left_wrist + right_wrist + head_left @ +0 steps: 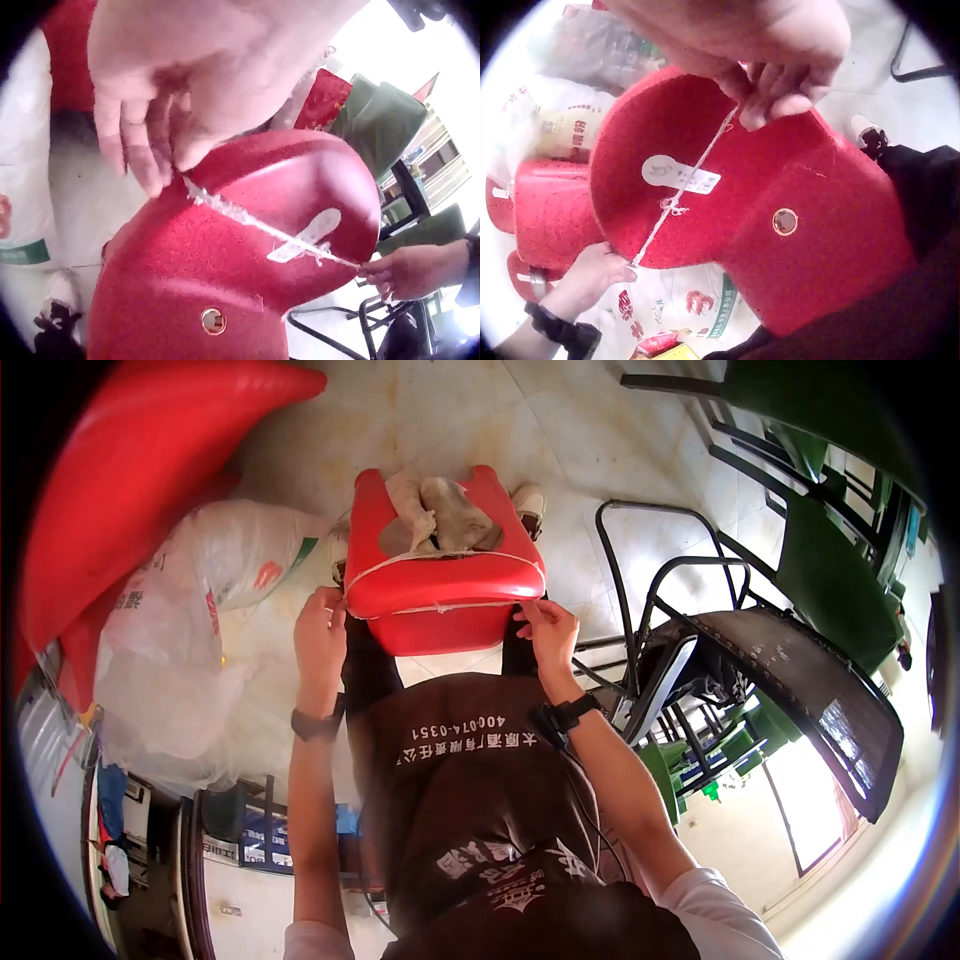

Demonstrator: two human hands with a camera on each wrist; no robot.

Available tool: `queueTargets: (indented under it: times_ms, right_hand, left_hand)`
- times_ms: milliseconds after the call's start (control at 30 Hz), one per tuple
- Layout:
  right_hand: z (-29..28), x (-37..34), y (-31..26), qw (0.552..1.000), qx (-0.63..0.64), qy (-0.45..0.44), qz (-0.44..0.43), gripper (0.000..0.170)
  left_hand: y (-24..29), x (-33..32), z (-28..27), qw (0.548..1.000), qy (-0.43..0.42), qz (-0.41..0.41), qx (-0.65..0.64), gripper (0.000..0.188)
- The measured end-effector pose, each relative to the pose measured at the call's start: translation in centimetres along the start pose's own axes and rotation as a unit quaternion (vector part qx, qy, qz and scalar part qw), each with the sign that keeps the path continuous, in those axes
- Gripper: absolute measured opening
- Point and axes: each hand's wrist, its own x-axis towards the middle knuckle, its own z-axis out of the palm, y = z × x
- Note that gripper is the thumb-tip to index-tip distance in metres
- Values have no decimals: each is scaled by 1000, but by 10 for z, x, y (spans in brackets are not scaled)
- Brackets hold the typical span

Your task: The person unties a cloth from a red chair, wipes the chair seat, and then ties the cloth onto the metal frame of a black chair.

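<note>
Arms: two, both extended forward from the body. Left forearm (318, 785): bare, running nearly straight ahead. Left hand (320, 628): thumb (193, 146) and index finger brought together in a pinch, remaining fingers (135, 146) hanging downward beside them. Right forearm (620, 775): bare, slanting inward from elbow to wrist. Right hand (551, 633): fingers (787, 101) bent, tips gathered in a pinch. Hands: about level, well apart, one either side of the body's midline.

Head view fisheye-warped, glare lower right; corners dark.
</note>
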Motion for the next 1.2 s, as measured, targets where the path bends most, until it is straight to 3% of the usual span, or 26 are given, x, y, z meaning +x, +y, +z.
queueTargets:
  times_ms: [100,133,200,267,433,533,600,667,733,800,867,933,1033,1067,1200]
  right_hand:
    - [-3,2,1,1000,-15,-23,-3,19]
    - [-3,4,2,999,5,-34,-5,19]
    - [-4,3,6,999,28,-43,-5,18]
    - [-2,2,6,999,25,-19,13,18]
    - [-7,-9,10,995,92,-31,9,16]
    - [-18,-31,2,987,148,-69,-1,14]
    - [-26,-47,-17,976,195,-95,13,13]
    - [-33,-65,-37,970,221,-100,1,12]
    - [-41,-81,-61,954,238,-180,-36,11]
    - [-49,-112,-99,945,266,-190,-34,10]
    - [-66,-138,-128,913,277,-295,-45,7]
    - [-88,-169,-154,890,255,-370,-84,3]
    - [-135,-218,-204,819,240,-498,-155,3]
    - [-147,-230,-219,804,222,-515,-196,3]
    - [-189,-247,-238,784,219,-495,-305,10]
  left_hand:
    - [4,10,-11,996,-75,9,49,18]
    - [10,10,-16,995,-82,6,52,18]
    - [36,13,-25,966,-70,62,241,25]
    - [51,15,-29,965,-78,61,243,28]
    - [95,14,-23,969,3,171,181,25]
    - [126,13,-14,974,-29,207,87,27]
    - [149,4,-10,961,-37,256,96,34]
    - [167,-12,-9,955,-62,274,91,41]
    - [188,-31,-13,939,-131,320,-4,46]
    - [195,-61,-13,938,-180,297,-11,47]
    - [197,-82,-16,934,-274,230,21,47]
    - [202,-101,-25,928,-219,291,75,42]
    - [219,-127,-42,936,-171,308,-7,43]
    - [233,-135,-50,946,-178,272,-19,40]
    - [263,-136,-62,939,-142,312,-7,33]
